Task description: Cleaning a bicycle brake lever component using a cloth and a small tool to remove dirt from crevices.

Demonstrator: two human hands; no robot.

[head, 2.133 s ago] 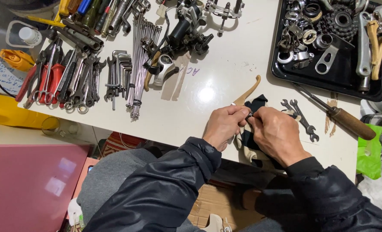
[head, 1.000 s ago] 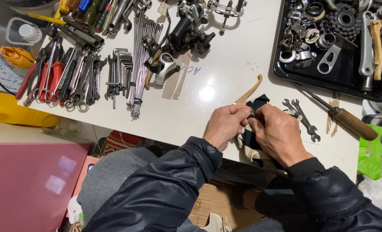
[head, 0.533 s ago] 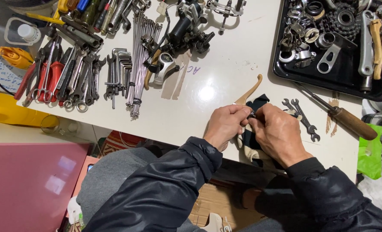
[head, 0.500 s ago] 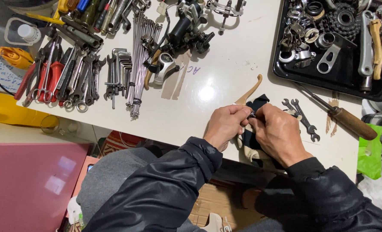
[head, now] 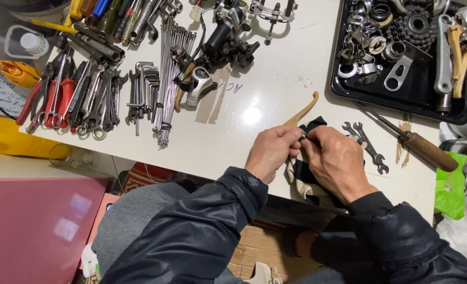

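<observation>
A: Where does the view sit?
B: One camera only, on the person's head, looking steeply down past dark sleeves onto the white bench [head: 275, 105].
A: How near?
B: Close; the left hand [head: 271, 152] and right hand [head: 338, 162] fill the lower middle. The black parts tray [head: 402, 97] is cut off top right, the pliers [head: 54, 100] lie left.

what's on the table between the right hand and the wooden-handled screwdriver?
Head view: two small wrenches lie crossed on the white table, between the right hand and the wooden-handled screwdriver.
</observation>
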